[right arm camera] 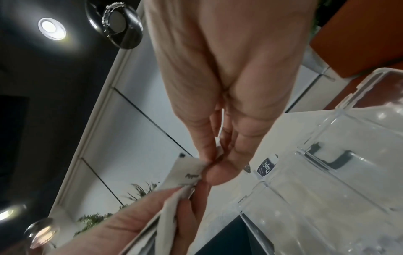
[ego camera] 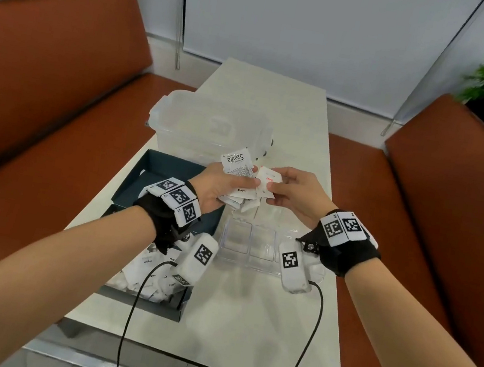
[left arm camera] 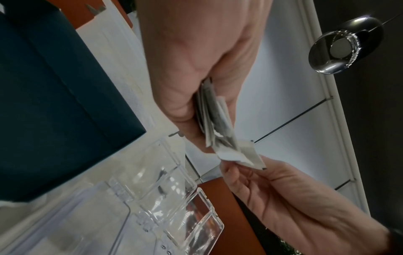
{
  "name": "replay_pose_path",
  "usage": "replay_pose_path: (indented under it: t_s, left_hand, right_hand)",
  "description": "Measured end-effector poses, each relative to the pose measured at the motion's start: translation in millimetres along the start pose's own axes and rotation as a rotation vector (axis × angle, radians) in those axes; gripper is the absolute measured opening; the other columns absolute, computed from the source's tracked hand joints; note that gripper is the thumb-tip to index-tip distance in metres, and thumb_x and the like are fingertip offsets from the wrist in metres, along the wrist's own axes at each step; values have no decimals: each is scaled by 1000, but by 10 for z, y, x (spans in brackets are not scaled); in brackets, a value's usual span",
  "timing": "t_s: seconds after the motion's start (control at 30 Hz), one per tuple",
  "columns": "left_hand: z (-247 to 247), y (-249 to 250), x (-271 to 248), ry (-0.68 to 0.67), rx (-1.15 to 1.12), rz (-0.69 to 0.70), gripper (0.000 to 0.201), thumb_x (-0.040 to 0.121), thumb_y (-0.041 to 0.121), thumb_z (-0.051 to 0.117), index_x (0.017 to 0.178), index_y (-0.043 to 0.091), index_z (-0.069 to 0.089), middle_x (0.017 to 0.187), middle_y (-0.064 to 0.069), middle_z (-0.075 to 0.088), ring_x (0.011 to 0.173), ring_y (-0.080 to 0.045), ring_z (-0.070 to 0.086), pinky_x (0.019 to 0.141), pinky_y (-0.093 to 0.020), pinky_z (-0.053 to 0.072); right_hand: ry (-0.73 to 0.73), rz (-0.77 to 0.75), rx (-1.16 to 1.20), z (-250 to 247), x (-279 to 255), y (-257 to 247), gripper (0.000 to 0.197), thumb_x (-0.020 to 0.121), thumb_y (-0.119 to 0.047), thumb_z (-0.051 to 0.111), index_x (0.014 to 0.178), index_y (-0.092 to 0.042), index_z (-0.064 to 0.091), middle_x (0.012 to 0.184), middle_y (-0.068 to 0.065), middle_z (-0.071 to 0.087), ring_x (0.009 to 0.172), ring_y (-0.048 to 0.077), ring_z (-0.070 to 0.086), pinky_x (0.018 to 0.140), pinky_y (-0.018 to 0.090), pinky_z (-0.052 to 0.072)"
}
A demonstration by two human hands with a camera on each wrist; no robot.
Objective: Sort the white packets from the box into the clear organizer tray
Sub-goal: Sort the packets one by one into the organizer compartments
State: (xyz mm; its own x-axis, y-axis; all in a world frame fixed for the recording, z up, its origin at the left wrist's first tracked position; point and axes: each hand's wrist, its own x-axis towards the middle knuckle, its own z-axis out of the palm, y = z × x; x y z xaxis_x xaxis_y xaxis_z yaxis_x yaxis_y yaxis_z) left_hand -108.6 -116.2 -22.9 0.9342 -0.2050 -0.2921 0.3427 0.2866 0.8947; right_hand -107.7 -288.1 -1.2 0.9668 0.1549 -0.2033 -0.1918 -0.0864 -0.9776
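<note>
Head view showed my left hand (ego camera: 221, 185) gripping a fanned bunch of white packets (ego camera: 239, 179), a Stevia sachet (ego camera: 236, 158) on top, held above the clear organizer tray (ego camera: 251, 243). My right hand (ego camera: 294, 193) pinched one corner of a red-printed packet (ego camera: 268, 179) between thumb and fingertips. More packets lay in the dark box (ego camera: 154, 166) at the bench's near left edge. They looked light, thin and limp, probably slippery against each other; I judged a flat edge pinch safest.

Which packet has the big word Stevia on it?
The Stevia packet sticking up at the top of the bunch in the left hand; the others show only small print.
</note>
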Motion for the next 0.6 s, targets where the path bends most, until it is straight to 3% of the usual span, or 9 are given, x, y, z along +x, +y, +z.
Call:
replay_pose_path:
  t_s: [0.13, 0.3, 0.4, 0.47, 0.53, 0.6]
  left_hand:
    - [-1, -18, -12, 22, 17, -8, 38, 77, -14, 70, 113, -2, 62, 106, -16, 69, 88, -25, 70, 70, -33, 60]
    - [-205, -19, -22, 156, 57, 16, 44, 76, -19, 68, 116, -1, 62, 109, -13, 67, 87, -19, 68, 66, -30, 60]
    - [-379, -4, -35, 218, 77, 21, 36, 76, -17, 69, 107, 2, 65, 106, -14, 67, 90, -24, 67, 64, -31, 60]
    - [-441, 0, -41, 249, 98, 27, 32, 76, -14, 71, 104, 2, 65, 104, -14, 68, 97, -28, 66, 74, -37, 60]
    - [-461, -1, -49, 268, 127, 25, 37, 76, -12, 73, 110, 0, 65, 108, -15, 68, 101, -28, 66, 83, -41, 58]
    - [-469, -9, -56, 267, 133, 18, 39, 76, -11, 73, 113, 0, 65, 108, -13, 68, 99, -26, 67, 79, -38, 59]
  right_hand:
    - [63, -31, -65, 11, 39, 14, 29, 85, 8, 64, 113, 4, 58, 88, 13, 64, 75, 23, 65, 66, 31, 58]
    - [120, -42, -143, -121, 144, 54, 20, 94, -3, 57, 112, 4, 61, 90, 10, 63, 71, 18, 64, 65, 25, 54]
    - [4, -7, -489, -77, 165, 215, 21, 92, -2, 58, 112, 0, 63, 88, 9, 65, 67, 17, 63, 58, 21, 54]
    - [-88, -11, -755, 73, 169, 366, 18, 86, -3, 66, 103, -4, 67, 85, 11, 67, 62, 17, 60, 51, 16, 48]
    - [-122, -21, -913, 262, 203, 518, 19, 78, -2, 74, 96, -3, 67, 91, 15, 67, 71, 24, 62, 61, 20, 50]
    - [-143, -23, -1046, 426, 256, 654, 19, 78, 0, 74, 96, 0, 68, 101, 17, 67, 91, 30, 64, 78, 30, 52]
